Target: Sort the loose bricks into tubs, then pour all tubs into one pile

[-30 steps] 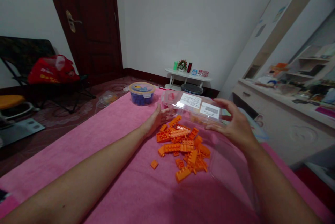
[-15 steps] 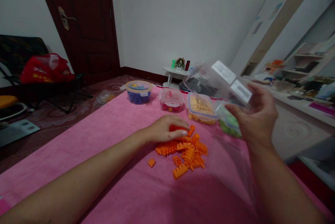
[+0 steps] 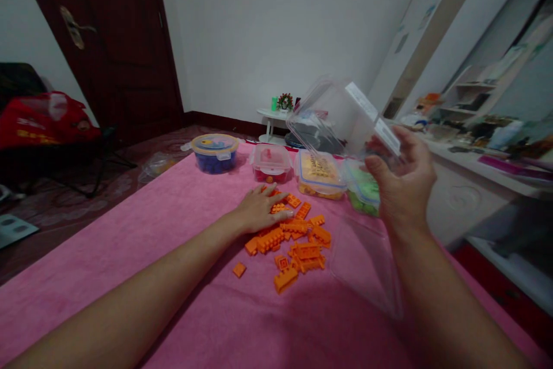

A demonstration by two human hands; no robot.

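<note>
Left hand (image 3: 261,210) lies spread over orange blocks (image 3: 298,228), inside far edge of pink cloth (image 3: 129,225); right hand (image 3: 406,185) pinches clear box (image 3: 341,110) aloft.

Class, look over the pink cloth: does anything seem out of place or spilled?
One small orange piece lies alone on the pink cloth, left of the clustered orange bricks, so it looks strayed. No damage shows.

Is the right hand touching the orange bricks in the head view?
No, the right hand holds a clear plastic box raised above the pink cloth, while the left hand lies on the orange bricks.
</note>
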